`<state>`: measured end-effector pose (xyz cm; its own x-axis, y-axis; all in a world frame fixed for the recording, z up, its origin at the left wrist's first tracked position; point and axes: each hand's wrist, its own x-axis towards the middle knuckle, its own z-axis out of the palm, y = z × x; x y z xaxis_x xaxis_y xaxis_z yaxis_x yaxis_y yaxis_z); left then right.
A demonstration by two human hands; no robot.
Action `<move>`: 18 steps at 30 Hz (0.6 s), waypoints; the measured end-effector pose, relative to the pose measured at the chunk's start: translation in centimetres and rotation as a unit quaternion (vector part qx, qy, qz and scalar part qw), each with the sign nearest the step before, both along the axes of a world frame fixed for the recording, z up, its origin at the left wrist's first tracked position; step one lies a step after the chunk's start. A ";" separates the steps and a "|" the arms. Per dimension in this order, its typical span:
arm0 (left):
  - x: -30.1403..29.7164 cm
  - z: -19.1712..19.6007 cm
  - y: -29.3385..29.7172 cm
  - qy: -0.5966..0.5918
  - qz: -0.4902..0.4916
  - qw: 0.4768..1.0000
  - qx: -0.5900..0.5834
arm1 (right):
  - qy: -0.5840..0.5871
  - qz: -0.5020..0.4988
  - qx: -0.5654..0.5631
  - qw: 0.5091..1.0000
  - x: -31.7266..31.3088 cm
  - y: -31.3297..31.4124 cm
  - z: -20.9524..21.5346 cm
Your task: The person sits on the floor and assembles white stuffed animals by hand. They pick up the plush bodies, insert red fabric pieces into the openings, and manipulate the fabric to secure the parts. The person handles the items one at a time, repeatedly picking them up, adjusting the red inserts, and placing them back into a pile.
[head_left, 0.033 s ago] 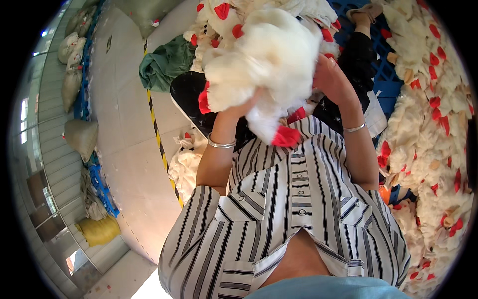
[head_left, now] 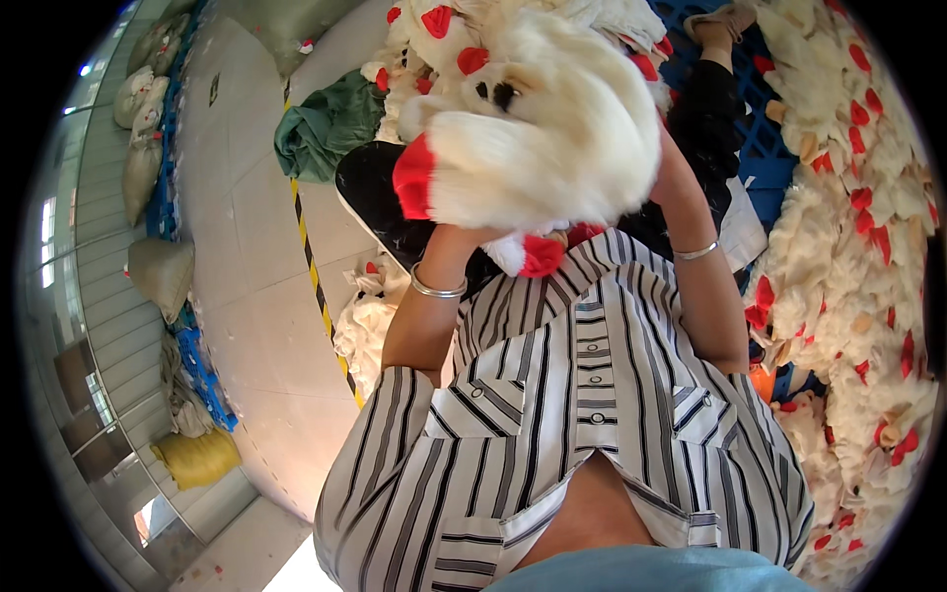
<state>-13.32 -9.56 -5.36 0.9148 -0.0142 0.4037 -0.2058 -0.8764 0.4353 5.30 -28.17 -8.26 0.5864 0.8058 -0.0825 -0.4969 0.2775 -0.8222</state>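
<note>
A white plush toy skin [head_left: 552,163] with long fur, red tips and dark face details is held up over my lap, partly blurred by motion. My left hand [head_left: 475,237] grips it from below, near its red end [head_left: 414,178], and most of those fingers are hidden under the fur. At the right edge my right hand [head_left: 673,170] holds the fur, its fingertips covered by it. Below hangs another red-tipped white part [head_left: 541,255], against my striped shirt.
Piles of similar white and red plush pieces [head_left: 848,247] fill the right side, with more beyond my hands. Blue plastic crates [head_left: 769,148] show beside them. A green cloth [head_left: 330,128] lies to the left, by a yellow-black floor stripe [head_left: 314,266]. Sacks [head_left: 163,271] line the far left.
The plush skin has turned and spread toward the right, so its dark face details now show. My right hand has slipped further behind the fur; the hanging red tip has moved up and left.
</note>
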 end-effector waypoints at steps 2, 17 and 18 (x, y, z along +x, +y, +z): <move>-1.9 -2.9 0.3 0.091 -0.072 0.983 -0.143 | 0.096 -0.017 -0.017 0.995 -0.8 0.2 1.6; 3.9 4.0 -1.8 0.186 0.006 0.847 -0.497 | -0.001 -0.006 0.087 0.996 1.1 -1.8 2.1; 3.8 3.9 -1.7 0.193 -0.008 0.838 -0.510 | 0.007 -0.061 0.064 0.996 0.2 -1.7 3.6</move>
